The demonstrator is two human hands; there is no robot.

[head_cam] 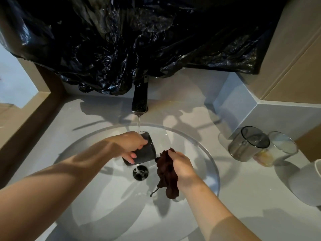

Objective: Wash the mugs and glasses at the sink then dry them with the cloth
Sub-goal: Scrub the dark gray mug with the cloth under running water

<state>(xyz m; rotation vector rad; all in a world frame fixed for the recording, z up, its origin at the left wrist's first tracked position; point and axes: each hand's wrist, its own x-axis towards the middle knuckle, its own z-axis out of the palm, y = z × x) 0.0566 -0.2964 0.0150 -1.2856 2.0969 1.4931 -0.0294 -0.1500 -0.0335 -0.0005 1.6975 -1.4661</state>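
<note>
While water (139, 122) falls just above them, your left fingers (132, 156) grip the mug (147, 150); your right fingers (173, 154) clutch the cloth (166, 173) just right of it.

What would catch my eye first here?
The huge crinkled black plastic sheet hanging across the top, above the dark metal tap, strikes first. Below it, the left hand holds a dark speckled mug under water running from that tap, while the right hand grips a bunched dark brown cloth beside it. A smoky grey glass and a clear glass stand on the counter at right.
</note>
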